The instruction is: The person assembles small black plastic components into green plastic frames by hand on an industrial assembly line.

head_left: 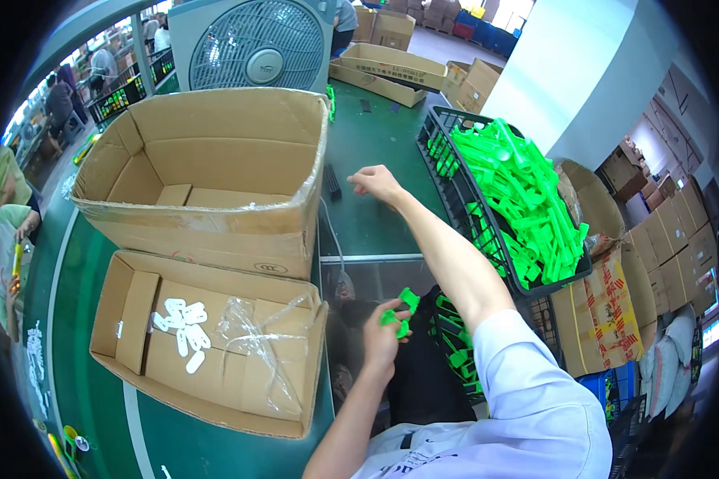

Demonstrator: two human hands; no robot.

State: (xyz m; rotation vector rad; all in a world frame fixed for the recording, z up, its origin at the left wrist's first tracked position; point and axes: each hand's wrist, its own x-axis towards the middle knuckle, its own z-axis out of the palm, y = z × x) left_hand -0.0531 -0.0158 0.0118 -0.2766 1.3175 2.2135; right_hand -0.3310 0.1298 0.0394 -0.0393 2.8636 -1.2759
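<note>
My left hand (pixel 381 342) is closed around bright green moulded plastic pieces (pixel 409 300), low in front of my lap. Their exact kind does not show. My right hand (pixel 377 184) reaches out over the green tabletop (pixel 375 227), its fingers curled together in a pinch. Whatever it may hold is too small to make out. Just left of its fingertips lies a small dark ribbed strip (pixel 332 184). To the right of my right arm, a black crate (pixel 475 219) is heaped with green plastic parts (pixel 523 191).
A large open carton (pixel 208 227) stands at left, with a shallower carton (pixel 240 399) nearer me holding white oval pieces (pixel 185 323) and clear film. A box fan (pixel 256 48) is behind. Another crate of green parts (pixel 455 343) sits beside my lap; a pillar (pixel 575 72) rises at right.
</note>
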